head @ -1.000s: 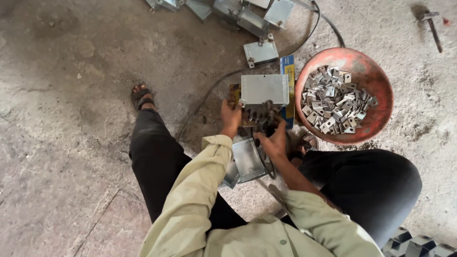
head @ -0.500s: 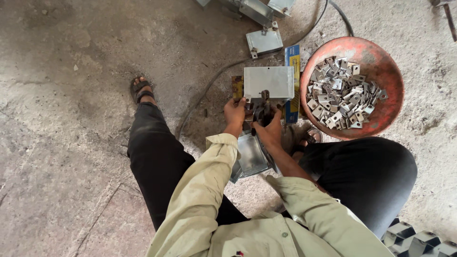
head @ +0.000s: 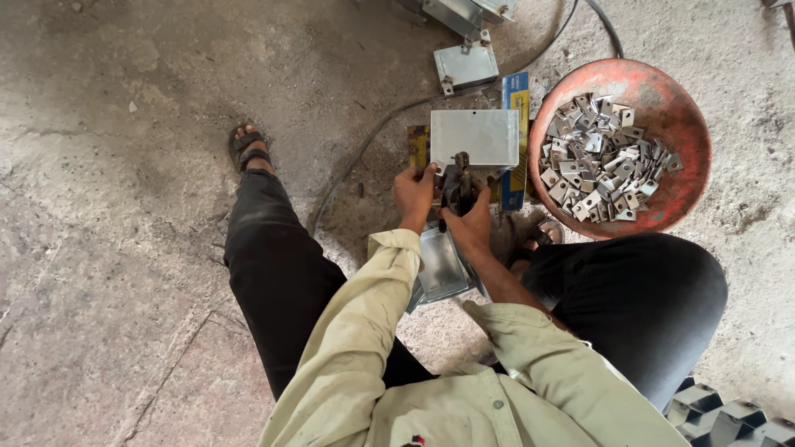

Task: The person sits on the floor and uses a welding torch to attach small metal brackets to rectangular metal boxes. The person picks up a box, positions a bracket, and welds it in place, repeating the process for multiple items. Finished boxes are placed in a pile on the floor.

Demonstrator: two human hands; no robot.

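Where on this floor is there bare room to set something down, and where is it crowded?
Free: the wide concrete floor left of the sandalled foot, and the strip beyond the red bowl of metal clips. Crowded: around the left hand and right hand at the metal plate, between cable, boxes and bowl.

Both hands forward between knees: left hand [head: 413,193] fingers curled, right hand [head: 469,222] clenched (sleeves rolled).

metal box [head: 474,136] ahead of hands | bowl [head: 679,116] right of box | brackets [head: 600,157] in bowl
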